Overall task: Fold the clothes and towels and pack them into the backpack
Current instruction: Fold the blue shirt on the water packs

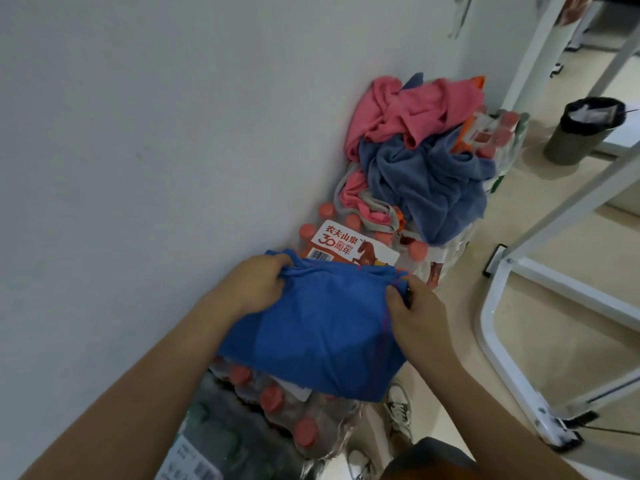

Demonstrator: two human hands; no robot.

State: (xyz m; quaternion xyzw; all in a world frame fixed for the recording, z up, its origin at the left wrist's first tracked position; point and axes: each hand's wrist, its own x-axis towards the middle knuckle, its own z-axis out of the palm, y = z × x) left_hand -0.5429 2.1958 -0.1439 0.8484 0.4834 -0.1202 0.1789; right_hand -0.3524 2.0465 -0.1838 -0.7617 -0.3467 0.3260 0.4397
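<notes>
Head view: both forearms extended; left hand [258, 284] and right hand [417, 315] fingers clutching blue cloth [322, 327] top corners.

Both forearms reach forward; left hand [258, 284], right hand [419, 313] pinch blue cloth [329, 327] edge

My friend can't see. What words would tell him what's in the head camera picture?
The person's left hand and right hand grip the far edge of a blue cloth spread over packs of red-capped water bottles by a white wall. Beyond, crumpled pink and grey-blue towels lie heaped on more packs.
</notes>
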